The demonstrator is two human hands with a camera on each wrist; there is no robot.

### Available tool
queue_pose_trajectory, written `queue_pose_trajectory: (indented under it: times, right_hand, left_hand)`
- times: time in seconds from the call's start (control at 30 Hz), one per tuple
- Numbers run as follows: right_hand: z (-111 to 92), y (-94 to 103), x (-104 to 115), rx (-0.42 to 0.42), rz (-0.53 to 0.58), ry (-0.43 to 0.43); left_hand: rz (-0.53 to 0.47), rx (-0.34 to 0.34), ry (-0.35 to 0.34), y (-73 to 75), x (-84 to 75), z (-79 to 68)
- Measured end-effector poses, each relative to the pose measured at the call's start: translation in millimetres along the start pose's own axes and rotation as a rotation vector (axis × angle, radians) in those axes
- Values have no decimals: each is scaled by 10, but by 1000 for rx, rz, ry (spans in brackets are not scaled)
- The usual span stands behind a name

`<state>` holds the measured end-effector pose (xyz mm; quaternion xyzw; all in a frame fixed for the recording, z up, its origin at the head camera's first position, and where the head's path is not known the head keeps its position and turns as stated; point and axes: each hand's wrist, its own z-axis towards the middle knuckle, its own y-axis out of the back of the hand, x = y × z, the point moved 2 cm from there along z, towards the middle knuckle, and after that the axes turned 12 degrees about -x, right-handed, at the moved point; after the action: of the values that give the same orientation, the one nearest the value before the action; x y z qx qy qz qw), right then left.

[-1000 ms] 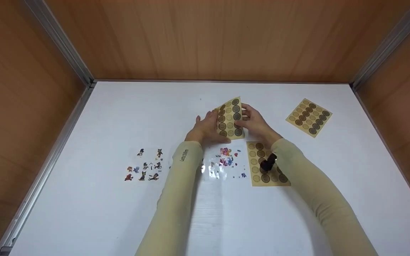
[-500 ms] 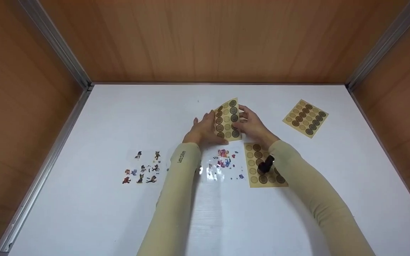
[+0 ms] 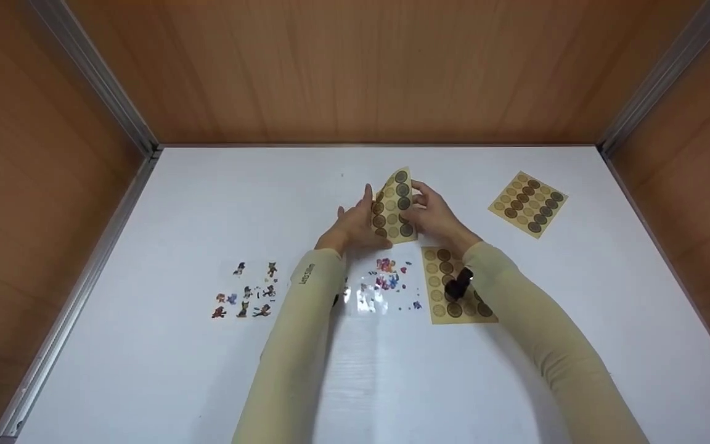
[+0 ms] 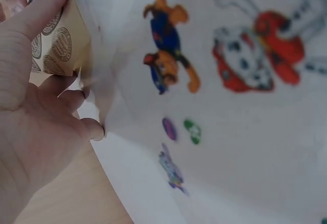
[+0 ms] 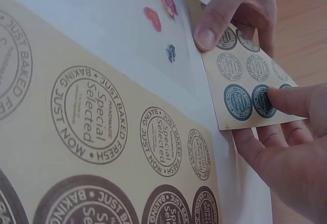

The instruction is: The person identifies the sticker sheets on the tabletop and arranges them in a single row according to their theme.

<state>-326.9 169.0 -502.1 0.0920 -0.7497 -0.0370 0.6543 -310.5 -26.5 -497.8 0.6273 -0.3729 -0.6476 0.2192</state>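
Observation:
A tan sticker sheet (image 3: pixel 395 206) with rows of round labels stands raised between my hands, its upper left part bending back. At its left edge my left hand (image 3: pixel 352 228) grips it; the right wrist view has the left thumb (image 5: pixel 207 38) on the printed face. On the right side my right hand (image 3: pixel 438 216) pinches the sheet, thumb in front and other fingers behind. The round labels read "Special Selected". A second tan sticker sheet (image 3: pixel 441 296) lies flat below the right wrist, partly covered by the sleeve.
Another tan sticker sheet (image 3: pixel 527 203) lies turned at the back right. Clear sheets with small cartoon stickers (image 3: pixel 247 293) and colourful stickers (image 3: pixel 387 274) lie on the white table (image 3: pixel 145 370). A wooden wall (image 3: pixel 361 74) closes off the back.
The left hand's upper finger has lifted and straightened along the sheet's left edge. The held sheet's upper left part curls back more. The right hand keeps its pinch.

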Motion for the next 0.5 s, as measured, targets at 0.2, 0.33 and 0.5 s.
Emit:
queue_pose_trajectory:
  times: [0.2,0.33,0.5]
  right_hand:
    - [-26,18,52,3,73,-25]
    - [-44,104,135,-6,120,-30]
    - [-103,264,278,-2,195,-11]
  left_hand:
    - [-30,14,5,24,3,-36]
    - [-135,1,15,63,-34,-56]
    - [-315,-19,-14,124,-157,-71]
